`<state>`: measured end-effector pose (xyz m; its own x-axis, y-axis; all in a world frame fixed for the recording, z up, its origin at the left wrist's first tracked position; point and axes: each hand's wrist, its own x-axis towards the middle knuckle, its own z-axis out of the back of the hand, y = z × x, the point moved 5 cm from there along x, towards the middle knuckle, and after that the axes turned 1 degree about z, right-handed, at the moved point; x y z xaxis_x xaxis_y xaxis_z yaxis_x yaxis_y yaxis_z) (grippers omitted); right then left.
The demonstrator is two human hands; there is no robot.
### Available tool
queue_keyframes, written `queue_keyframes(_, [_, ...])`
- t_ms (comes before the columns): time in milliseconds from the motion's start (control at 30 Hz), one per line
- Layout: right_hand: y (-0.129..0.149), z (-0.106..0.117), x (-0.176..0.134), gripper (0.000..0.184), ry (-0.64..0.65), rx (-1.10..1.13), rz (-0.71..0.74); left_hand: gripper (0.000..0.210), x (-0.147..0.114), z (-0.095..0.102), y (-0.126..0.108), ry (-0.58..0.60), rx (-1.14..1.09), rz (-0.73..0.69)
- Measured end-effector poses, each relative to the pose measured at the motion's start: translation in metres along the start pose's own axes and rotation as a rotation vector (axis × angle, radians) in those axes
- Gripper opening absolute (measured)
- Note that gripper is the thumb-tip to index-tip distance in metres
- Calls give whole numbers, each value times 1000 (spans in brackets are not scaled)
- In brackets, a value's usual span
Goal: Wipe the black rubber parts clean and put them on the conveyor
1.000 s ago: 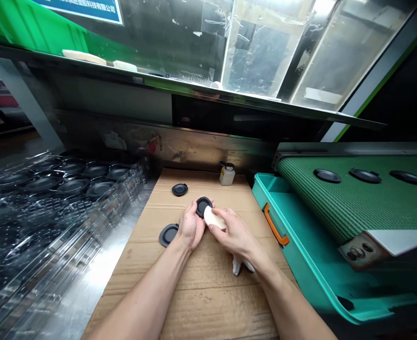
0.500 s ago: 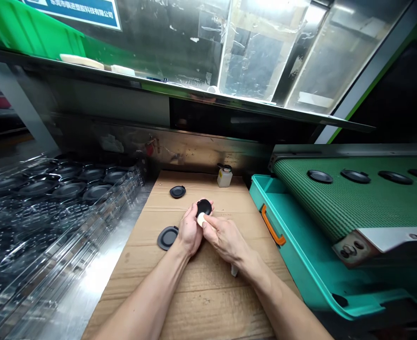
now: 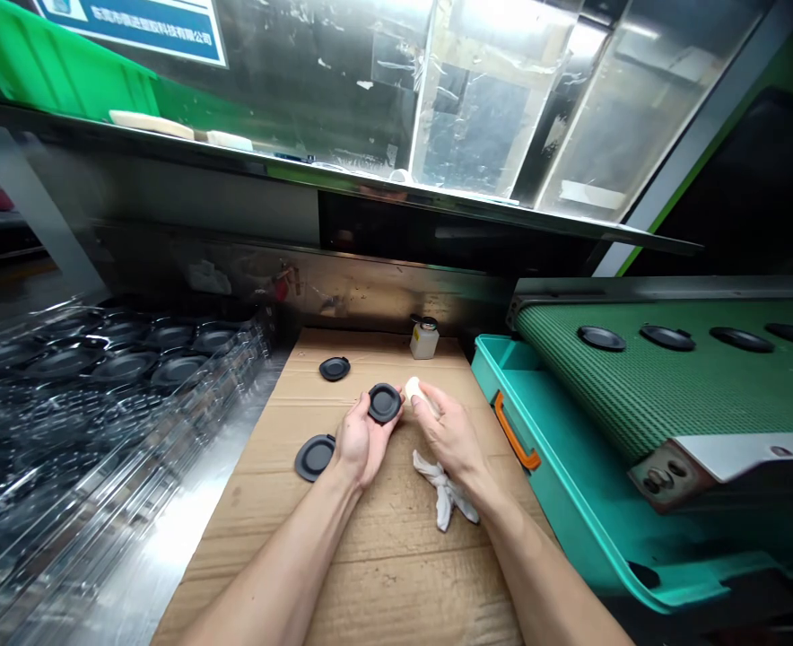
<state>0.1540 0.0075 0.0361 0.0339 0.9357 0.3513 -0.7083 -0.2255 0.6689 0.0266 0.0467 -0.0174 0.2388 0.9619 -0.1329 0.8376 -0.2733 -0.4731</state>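
Between the fingers of my left hand (image 3: 360, 440) is a round black plastic lid (image 3: 384, 403), its recessed face toward me. My right hand (image 3: 447, 431) pinches a small cream-white pad (image 3: 413, 389), just right of the lid and apart from it. Its exact kind I cannot make out. Beneath my right wrist a crumpled white cloth (image 3: 442, 489), perhaps a glove, lies on the cardboard (image 3: 383, 565). A second black lid (image 3: 314, 457) rests beside my left wrist, and another black lid (image 3: 335, 368) lies farther back.
A white dispenser bottle (image 3: 424, 339) stands at the cardboard's back edge. On the right, a teal bin (image 3: 558, 511) with an orange handle sits below a green conveyor belt (image 3: 639, 386) carrying several black lids. Clear trays (image 3: 168, 449) of black lids fill the left. A metal shelf (image 3: 370, 184) crosses above.
My right hand has drawn the white pad off the lid, to the right. The lid in my left hand now faces me more fully. More of the white cloth shows.
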Motion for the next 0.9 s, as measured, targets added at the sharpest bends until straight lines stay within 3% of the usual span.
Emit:
queue_keyframes(67, [-4, 2, -1, 44, -69, 127, -41, 31, 1, 0, 0, -1, -40, 17])
queue_keyframes(167, [-3, -8, -5, 52, 34, 214, -61, 33, 1, 0, 1, 32, -47, 35])
queue_keyframes(300, [-2, -19, -9, 40, 100, 185, -63, 34, -1, -1, 5, 34, -12, 95])
queue_keyframes(467, [-4, -22, -3, 31, -20, 246, -41, 30, -7, -6, 12, 60, 16, 121])
queue_keyframes(533, [-2, -27, -2, 30, 59, 303, -31, 32, -10, -7, 13, 41, 55, 137])
queue_keyframes(600, [2, -30, -4, 29, 217, 346, -41, 35, -14, -8, 14, 31, 93, 175])
queue_keyframes(667, [5, -27, -8, 30, 308, 348, -72, 38, -16, -11, 15, 55, 114, 219])
queue_keyframes(900, [5, 7, -7, 32, 269, 317, -99, 36, -8, -7, 10, 67, 98, 166])
